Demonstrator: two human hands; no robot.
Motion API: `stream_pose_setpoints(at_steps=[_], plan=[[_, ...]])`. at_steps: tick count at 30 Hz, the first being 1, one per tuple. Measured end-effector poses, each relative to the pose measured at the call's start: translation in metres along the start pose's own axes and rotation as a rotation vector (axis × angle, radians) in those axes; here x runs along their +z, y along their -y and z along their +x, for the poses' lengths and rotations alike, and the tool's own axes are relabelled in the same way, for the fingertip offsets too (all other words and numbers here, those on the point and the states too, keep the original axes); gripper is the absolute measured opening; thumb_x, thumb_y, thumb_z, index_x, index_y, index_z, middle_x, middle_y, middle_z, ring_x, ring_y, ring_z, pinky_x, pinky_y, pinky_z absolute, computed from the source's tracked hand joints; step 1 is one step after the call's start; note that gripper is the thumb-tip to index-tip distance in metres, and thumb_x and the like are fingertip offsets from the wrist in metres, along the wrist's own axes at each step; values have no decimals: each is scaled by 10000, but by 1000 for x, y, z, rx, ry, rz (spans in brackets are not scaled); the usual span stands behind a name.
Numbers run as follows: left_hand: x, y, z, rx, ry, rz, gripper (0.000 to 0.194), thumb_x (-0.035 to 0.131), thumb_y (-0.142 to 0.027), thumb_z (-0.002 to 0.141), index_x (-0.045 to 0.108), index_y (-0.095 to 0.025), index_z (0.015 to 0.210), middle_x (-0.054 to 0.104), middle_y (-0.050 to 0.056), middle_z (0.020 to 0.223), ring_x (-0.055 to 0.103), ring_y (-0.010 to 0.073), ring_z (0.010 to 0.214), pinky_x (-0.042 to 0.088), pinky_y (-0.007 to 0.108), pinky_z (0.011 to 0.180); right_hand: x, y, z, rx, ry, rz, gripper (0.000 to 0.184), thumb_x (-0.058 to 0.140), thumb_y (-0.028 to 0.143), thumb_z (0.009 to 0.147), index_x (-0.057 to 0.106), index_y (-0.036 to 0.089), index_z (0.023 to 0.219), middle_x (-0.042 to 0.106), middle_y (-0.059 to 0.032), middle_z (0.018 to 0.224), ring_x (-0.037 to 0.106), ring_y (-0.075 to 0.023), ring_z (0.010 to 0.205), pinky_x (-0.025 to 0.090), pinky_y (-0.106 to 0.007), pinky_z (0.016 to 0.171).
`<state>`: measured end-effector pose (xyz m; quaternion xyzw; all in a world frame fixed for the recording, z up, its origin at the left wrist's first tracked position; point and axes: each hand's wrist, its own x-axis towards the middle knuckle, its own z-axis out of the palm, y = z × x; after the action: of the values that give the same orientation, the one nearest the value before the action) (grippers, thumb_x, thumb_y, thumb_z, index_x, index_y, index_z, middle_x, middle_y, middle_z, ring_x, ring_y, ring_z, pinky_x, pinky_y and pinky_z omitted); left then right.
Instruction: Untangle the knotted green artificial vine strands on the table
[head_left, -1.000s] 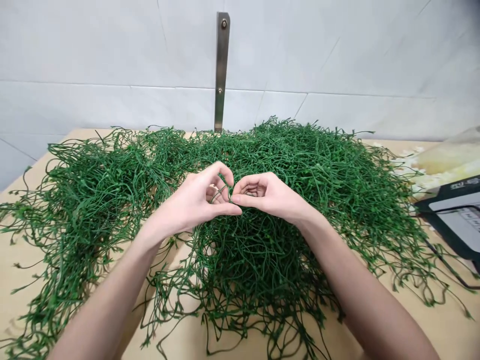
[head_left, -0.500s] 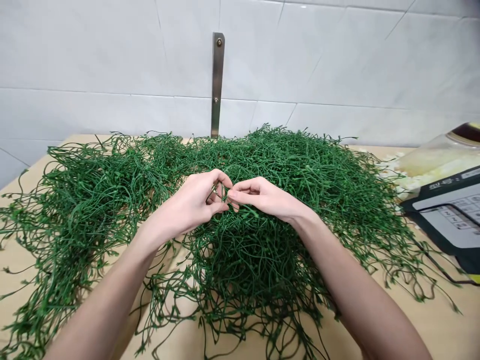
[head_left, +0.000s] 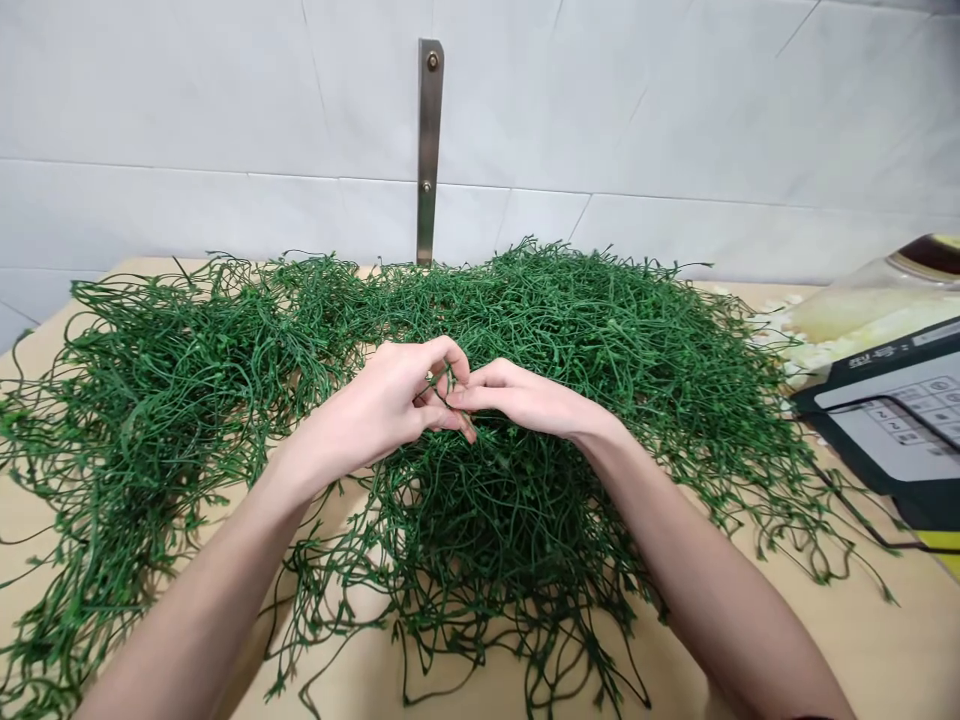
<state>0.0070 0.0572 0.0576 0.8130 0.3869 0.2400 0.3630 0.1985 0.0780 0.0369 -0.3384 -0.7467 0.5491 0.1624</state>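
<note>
Both hands meet above a big tangled heap of thin green plastic-looking stems [head_left: 525, 500] with small forked tips. My left hand [head_left: 409, 395] is curled, and its thumb and fingers pinch a green stem [head_left: 448, 378]. From the right, my right hand [head_left: 517, 397] grips the same stem between thumb and forefinger, its fingertips touching those of the left. Part of the stem is hidden by the fingers. A second loose mass of the stems [head_left: 172, 400] spreads to the left of my left forearm.
The stems lie on a pale wooden table [head_left: 900, 650] against a white tiled wall [head_left: 225, 90]. A metal bracket [head_left: 429, 150] rises at the wall. On the right are a dark printed box [head_left: 892, 410], small white pieces [head_left: 817, 355] and a clear container with a brown lid [head_left: 937, 255].
The view has shifted slightly. My left fingers have spread a little, with one fingertip lower, and more of the pinched stem shows between the hands. Both hands stay together in nearly the same place.
</note>
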Motion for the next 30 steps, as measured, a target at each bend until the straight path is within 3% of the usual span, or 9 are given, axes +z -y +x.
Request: stream_pose_setpoints(at_steps=[3, 7, 12, 14, 19, 25, 30], plan=[[0, -1, 1, 12, 1, 15, 140, 668, -129, 764, 602, -195, 868, 723, -15, 724, 696, 152, 668, 477, 220, 577, 0, 1, 0, -17, -26, 49, 294, 500, 278, 839, 651, 147, 625, 644, -8, 617, 562, -133, 662, 414, -274, 723], [1, -3, 3, -26, -3, -8, 174, 716, -149, 737, 596, -181, 860, 703, -30, 682, 659, 127, 611, 456, 210, 559, 2, 2, 1, -19, -68, 55, 239, 514, 233, 763, 647, 133, 592, 618, -4, 576, 516, -110, 576, 391, -258, 618], [2, -3, 4, -67, 25, 28, 174, 697, -199, 763, 581, -164, 888, 670, -21, 703, 640, 122, 629, 420, 197, 534, 9, 0, 2, -9, -238, -66, 245, 506, 212, 706, 557, 136, 479, 352, 66, 432, 239, -49, 452, 181, -246, 455], [3, -3, 4, -80, 28, 3, 163, 683, -184, 762, 575, -162, 881, 650, -26, 694, 625, 113, 603, 405, 190, 512, 12, -1, 2, -26, -287, -87, 255, 516, 214, 707, 537, 137, 465, 312, 71, 432, 208, -45, 456, 151, -252, 450], [2, -2, 4, -91, -7, -11, 159, 667, -173, 754, 578, -156, 884, 620, -35, 681, 589, 95, 569, 403, 188, 509, 18, -2, 5, -70, -340, -88, 207, 501, 190, 691, 580, 131, 508, 351, 65, 447, 244, -43, 449, 178, -235, 443], [-6, 1, 4, -151, -32, 11, 217, 720, -220, 708, 616, -146, 884, 608, -33, 645, 540, 91, 530, 368, 196, 486, 11, 2, 2, -138, -368, -166, 210, 459, 107, 670, 666, 133, 644, 587, 25, 584, 411, -65, 517, 294, -215, 498], [-8, -3, 2, -214, 4, -136, 228, 710, -260, 732, 662, -154, 928, 683, 23, 794, 636, 132, 636, 446, 219, 531, 3, 16, -9, -110, -389, -250, 201, 565, 239, 780, 682, 130, 658, 575, 22, 575, 425, -76, 536, 311, -229, 522]])
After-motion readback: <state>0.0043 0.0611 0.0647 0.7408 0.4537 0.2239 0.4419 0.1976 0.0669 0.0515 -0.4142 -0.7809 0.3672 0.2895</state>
